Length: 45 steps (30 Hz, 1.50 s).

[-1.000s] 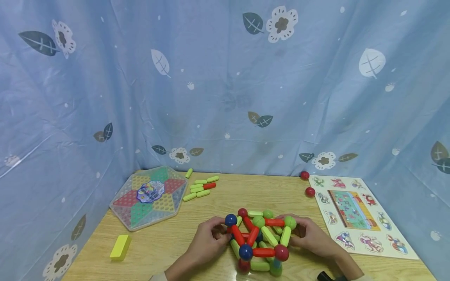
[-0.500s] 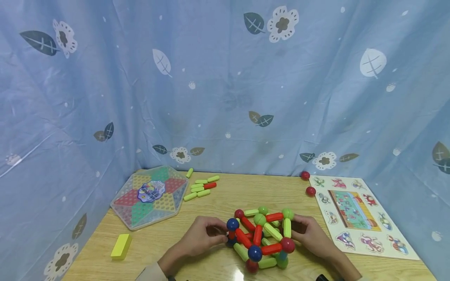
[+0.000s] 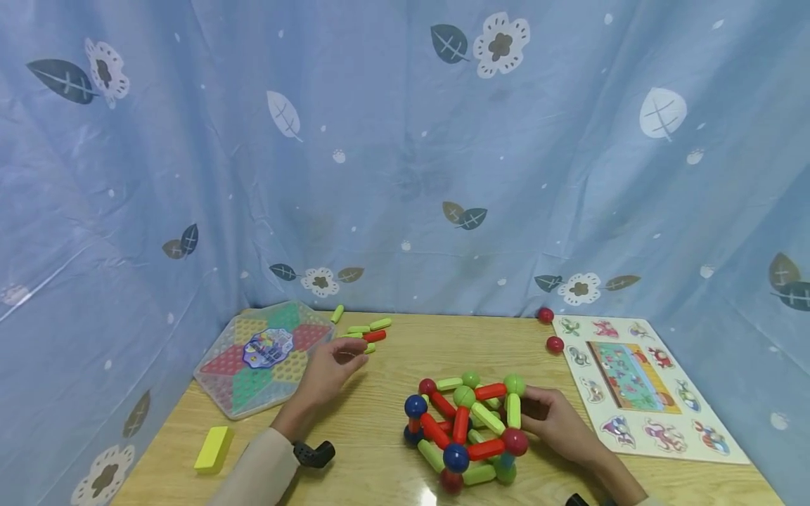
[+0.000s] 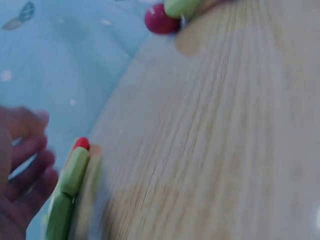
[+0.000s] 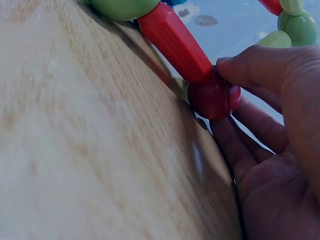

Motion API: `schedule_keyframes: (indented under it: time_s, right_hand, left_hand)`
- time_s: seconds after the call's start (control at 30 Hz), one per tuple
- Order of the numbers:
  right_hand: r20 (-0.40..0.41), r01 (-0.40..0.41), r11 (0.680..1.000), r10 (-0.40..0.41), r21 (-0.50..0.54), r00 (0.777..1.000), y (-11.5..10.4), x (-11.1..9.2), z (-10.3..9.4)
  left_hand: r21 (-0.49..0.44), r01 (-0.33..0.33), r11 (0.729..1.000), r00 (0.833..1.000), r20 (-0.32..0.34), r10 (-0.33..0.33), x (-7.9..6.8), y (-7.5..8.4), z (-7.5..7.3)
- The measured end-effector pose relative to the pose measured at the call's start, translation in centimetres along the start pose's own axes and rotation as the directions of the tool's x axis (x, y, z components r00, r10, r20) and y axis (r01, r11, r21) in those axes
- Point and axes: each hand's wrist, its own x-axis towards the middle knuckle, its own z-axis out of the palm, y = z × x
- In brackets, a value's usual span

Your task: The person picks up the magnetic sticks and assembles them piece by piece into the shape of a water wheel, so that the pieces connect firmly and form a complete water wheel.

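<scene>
A structure of magnetic rods and balls [image 3: 460, 424] in red, green and blue stands on the table. My right hand [image 3: 553, 425] is at its right side. In the right wrist view, the thumb and fingers pinch a dark red ball [image 5: 212, 100] low on the structure, at the end of a red rod [image 5: 175, 45]. My left hand [image 3: 329, 372] holds nothing, its fingers relaxed over the near part of a group of loose rods. Among these, a red rod [image 3: 375, 336] and a light green rod [image 3: 380, 324] show; others are partly hidden by the hand.
Left of the rods lies a hexagonal Chinese checkers board [image 3: 218, 390], and a yellow block [image 3: 214, 450] sits nearer. Two dark red balls, one the nearer ball [image 3: 555, 344], lie by a picture puzzle board [image 3: 690, 439]. A blue curtain [image 3: 405, 154] closes off the back.
My left hand has left the structure's left side and moved forward and left to the loose rods. The right hand stays on the structure, which turned slightly earlier on.
</scene>
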Motion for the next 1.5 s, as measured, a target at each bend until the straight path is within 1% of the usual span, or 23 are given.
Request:
schedule_keyframes:
  time_s: [0.07, 0.13, 0.27, 0.37, 0.4, 0.5, 0.53, 0.6, 0.67, 0.7, 0.73, 0.8, 0.83, 0.87, 0.9, 0.93, 1.0, 1.03, 1.1, 1.17, 1.33, 1.43, 1.5]
  right_hand:
    - [0.005, -0.005, 1.000, 0.005, 0.005, 1.000, 0.1, 0.0, 0.0]
    - [0.006, -0.006, 1.000, 0.006, 0.006, 1.000, 0.1, -0.1, 0.1]
    - [0.006, -0.008, 1.000, 0.008, 0.010, 1.000, 0.1, -0.1, 0.1]
    - [0.003, -0.004, 1.000, 0.004, 0.014, 1.000, 0.1, 0.0, 0.1]
    - [0.002, -0.002, 1.000, 0.002, 0.018, 1.000, 0.1, 0.0, 0.1]
    - [-0.003, 0.002, 1.000, -0.002, 0.023, 1.000, 0.1, 0.0, 0.2]
    - [-0.004, 0.005, 1.000, -0.005, 0.022, 1.000, 0.1, 0.0, 0.2]
    - [-0.005, 0.006, 1.000, -0.005, 0.022, 1.000, 0.1, -0.1, 0.2]
    - [-0.002, 0.003, 1.000, -0.003, 0.022, 1.000, 0.1, -0.1, 0.1]
    - [-0.001, 0.007, 1.000, -0.007, 0.019, 1.000, 0.1, -0.2, 0.1]
    - [0.000, 0.009, 1.000, -0.009, 0.016, 1.000, 0.1, -0.2, 0.1]
    - [0.002, 0.009, 1.000, -0.009, 0.012, 1.000, 0.1, -0.3, 0.0]
    - [0.002, 0.011, 1.000, -0.011, 0.009, 1.000, 0.0, -0.4, 0.0]
    - [0.001, 0.009, 1.000, -0.009, 0.009, 1.000, 0.0, -0.4, -0.1]
    - [-0.001, 0.005, 1.000, -0.005, 0.007, 1.000, 0.0, -0.4, -0.1]
    - [-0.004, 0.002, 1.000, -0.002, 0.006, 1.000, 0.0, -0.4, -0.1]
    - [-0.012, -0.005, 1.000, 0.005, 0.002, 1.000, 0.0, -0.4, -0.1]
    - [-0.016, -0.008, 1.000, 0.008, 0.001, 1.000, -0.1, -0.4, -0.1]
    - [-0.025, -0.010, 1.000, 0.010, -0.004, 1.000, 0.0, -0.3, -0.1]
    - [-0.026, -0.006, 1.000, 0.006, 0.001, 1.000, 0.1, -0.3, -0.1]
    - [-0.001, -0.008, 0.999, 0.008, 0.034, 1.000, 0.4, -0.1, 0.1]
    - [0.010, -0.012, 0.999, 0.011, 0.049, 1.000, 0.4, -0.1, 0.1]
    - [0.011, -0.004, 0.999, 0.003, 0.049, 1.000, 0.4, -0.1, 0.1]
  left_hand:
    - [0.136, -0.038, 0.990, 0.998, -0.038, 0.044, 0.8, -0.1, 0.4]
    - [0.262, -0.064, 0.963, 0.995, -0.051, 0.080, 1.5, -0.2, 0.8]
    - [0.479, -0.108, 0.871, 0.991, -0.016, 0.132, 2.4, -0.4, 1.6]
    - [0.592, -0.146, 0.793, 0.987, 0.028, 0.160, 2.6, -0.3, 2.0]
    - [0.616, -0.154, 0.772, 0.985, 0.040, 0.165, 2.6, -0.3, 2.0]
    - [0.659, -0.160, 0.735, 0.985, 0.059, 0.162, 2.3, -0.2, 2.0]
    - [0.661, -0.160, 0.733, 0.985, 0.060, 0.161, 2.3, -0.2, 2.0]
    - [0.650, -0.146, 0.745, 0.988, 0.055, 0.145, 2.0, -0.2, 2.0]
    - [0.617, -0.134, 0.775, 0.989, 0.036, 0.142, 1.7, 0.0, 2.0]
    - [0.583, -0.125, 0.803, 0.990, 0.020, 0.140, 1.5, 0.2, 2.0]
    - [0.529, -0.112, 0.841, 0.991, 0.001, 0.131, 1.3, 0.6, 2.0]
    - [0.374, -0.088, 0.923, 0.994, -0.026, 0.106, 0.8, 1.8, 2.2]
    - [0.264, -0.078, 0.961, 0.996, -0.028, 0.089, 0.5, 2.8, 2.3]
    - [0.140, -0.063, 0.988, 0.998, -0.016, 0.065, 0.1, 3.9, 2.3]
    - [0.012, -0.040, 0.999, 0.999, 0.007, 0.040, -0.2, 5.1, 2.5]
    - [-0.104, -0.020, 0.994, 0.999, 0.041, 0.024, -0.6, 6.3, 2.6]
    - [-0.287, 0.035, 0.957, 0.992, 0.124, 0.001, -1.3, 8.4, 3.1]
    - [-0.347, 0.062, 0.936, 0.986, 0.167, -0.003, -1.6, 9.3, 3.3]
    - [-0.406, 0.097, 0.909, 0.971, 0.240, 0.004, -2.0, 10.7, 4.1]
    - [-0.412, 0.123, 0.903, 0.955, 0.296, 0.005, -2.3, 11.5, 4.9]
    - [-0.331, 0.133, 0.934, 0.919, 0.395, 0.009, -3.1, 11.8, 6.3]
    - [-0.307, 0.129, 0.943, 0.906, 0.422, 0.014, -3.5, 11.7, 6.5]
    - [-0.297, 0.119, 0.947, 0.905, 0.424, 0.019, -3.7, 11.7, 6.6]
